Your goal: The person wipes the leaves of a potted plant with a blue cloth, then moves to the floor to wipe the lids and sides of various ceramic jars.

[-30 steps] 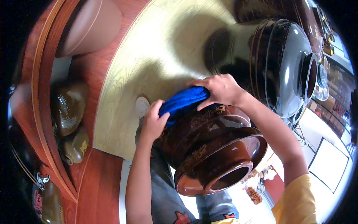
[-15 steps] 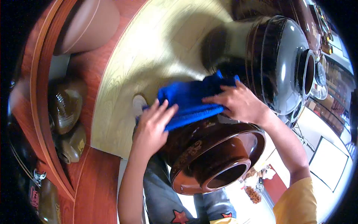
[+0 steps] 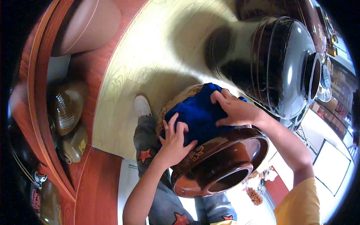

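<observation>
A blue cloth [image 3: 200,112] lies bunched over the side of a glossy brown jar [image 3: 221,155], which has a wide flanged rim and a round mouth facing me. On the cloth's left part, my left hand [image 3: 174,144] presses with bent, spread fingers gripping the fabric. My right hand [image 3: 238,109] holds the cloth's right part, its fingers curled and the thumb apart from them. Part of the jar's patterned lower side shows beyond the cloth; the fabric and my hands hide the rest of that side.
A large dark glazed jar [image 3: 275,67] stands close beyond my right hand. Along the left runs a red wooden shelf [image 3: 99,180] with a brown pot [image 3: 93,28] and smaller jars [image 3: 67,107]. My shoe [image 3: 142,106] rests on the pale wood floor [image 3: 116,112].
The cloth has moved down and spread against the jar's side, baring the patterned far part. My left hand has shifted right and down; my right hand has moved slightly down.
</observation>
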`<state>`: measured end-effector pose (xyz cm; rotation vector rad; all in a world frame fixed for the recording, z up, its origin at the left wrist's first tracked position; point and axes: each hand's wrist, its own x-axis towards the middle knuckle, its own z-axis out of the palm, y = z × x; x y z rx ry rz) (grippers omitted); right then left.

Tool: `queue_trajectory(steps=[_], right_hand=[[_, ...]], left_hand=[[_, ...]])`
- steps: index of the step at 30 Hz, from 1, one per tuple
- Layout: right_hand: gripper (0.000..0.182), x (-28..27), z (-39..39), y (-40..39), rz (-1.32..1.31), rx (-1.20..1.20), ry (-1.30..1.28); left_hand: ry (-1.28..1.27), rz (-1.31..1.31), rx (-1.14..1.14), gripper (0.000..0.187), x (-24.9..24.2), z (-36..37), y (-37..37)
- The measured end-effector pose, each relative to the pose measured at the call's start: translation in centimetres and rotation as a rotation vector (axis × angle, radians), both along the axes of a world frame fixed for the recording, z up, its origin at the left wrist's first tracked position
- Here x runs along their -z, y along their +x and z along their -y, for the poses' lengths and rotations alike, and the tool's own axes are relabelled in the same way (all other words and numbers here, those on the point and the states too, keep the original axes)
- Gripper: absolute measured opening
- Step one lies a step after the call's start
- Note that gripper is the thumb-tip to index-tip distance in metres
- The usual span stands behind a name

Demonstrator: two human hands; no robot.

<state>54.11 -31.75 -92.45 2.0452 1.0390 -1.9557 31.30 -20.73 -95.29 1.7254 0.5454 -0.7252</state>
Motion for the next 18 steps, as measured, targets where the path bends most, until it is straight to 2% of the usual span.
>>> queue_trajectory(steps=[1,2,3,4,6,8,10,13,14,16,17,18], right_hand=[[0.085,-0.1,0.0,-0.2,0.042,0.002,0.027],[0.085,0.0,0.5,-0.5,0.04,0.001,0.026],[0.094,0.5,1.1,-0.9,0.168,-0.17,0.146],[0.103,0.7,1.7,-1.2,0.295,-0.34,0.263],[0.108,1.1,1.8,-1.6,0.293,-0.363,0.253],[0.113,1.8,1.8,-1.7,0.284,-0.384,0.244],[0.114,2.8,1.5,-1.2,0.074,-0.245,0.31],[0.111,3.8,0.2,-2.3,0.119,-0.248,0.254],[0.109,4.2,-0.4,-2.9,0.155,-0.245,0.235],[0.103,6.0,-2.3,-3.7,0.155,-0.274,0.26],[0.101,6.9,-3.5,-4.3,0.147,-0.288,0.189],[0.1,7.8,-4.5,-4.6,0.14,-0.301,0.117]], left_hand=[[-0.001,-0.001,-0.003,0.045,-0.1,0.0,0.1],[0.025,-0.014,0.04,0.061,-0.2,0.0,0.1],[0.05,-0.025,0.085,0.077,-0.3,-0.1,0.1],[0.047,-0.024,0.085,0.077,-0.3,0.0,0.0],[0.07,-0.013,0.087,0.089,-0.1,0.2,-0.1],[0.098,0.019,0.16,0.086,0.2,-0.1,0.1],[0.128,0.055,0.238,0.083,0.9,-0.6,0.0],[0.038,0.163,-0.012,0.061,3.8,-1.3,-1.5],[0.033,0.157,-0.012,0.061,5.1,-1.5,-2.5],[-0.143,0.063,-0.243,0.053,7.8,-1.6,-4.0],[-0.141,0.062,-0.245,0.053,9.0,-1.5,-4.5],[-0.214,0.017,-0.387,0.051,10.0,-1.5,-4.8]])
